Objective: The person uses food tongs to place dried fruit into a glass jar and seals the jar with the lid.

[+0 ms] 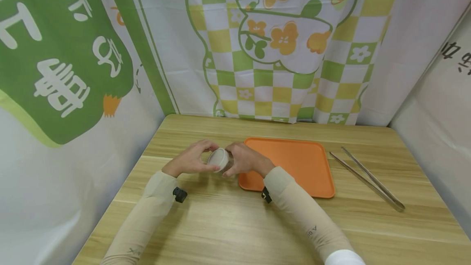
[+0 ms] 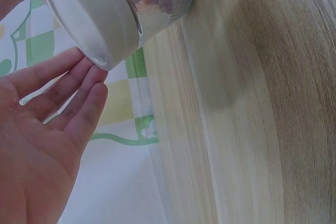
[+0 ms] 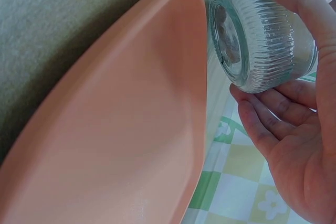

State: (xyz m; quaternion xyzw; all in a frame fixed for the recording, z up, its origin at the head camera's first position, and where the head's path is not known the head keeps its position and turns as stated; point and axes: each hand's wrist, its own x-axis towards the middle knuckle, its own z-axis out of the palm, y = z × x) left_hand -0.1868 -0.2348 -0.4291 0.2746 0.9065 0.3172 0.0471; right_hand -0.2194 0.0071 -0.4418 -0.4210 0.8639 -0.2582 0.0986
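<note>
A small ribbed glass jar with a whitish lid is held tilted between both hands, just left of the orange tray. My left hand grips the lid by its rim, thumb on one side and fingertips on the other. Around the glass body, my right hand has its thumb on one side and fingers on the opposite one. Through the glass in the left wrist view, reddish and dark patches show. The lid sits on the jar's mouth and faces left.
Metal tongs lie spread on the wooden table, right of the tray. A patterned green, yellow and white curtain hangs behind the table's back edge. White cloth stands along both sides, with a green print at the left.
</note>
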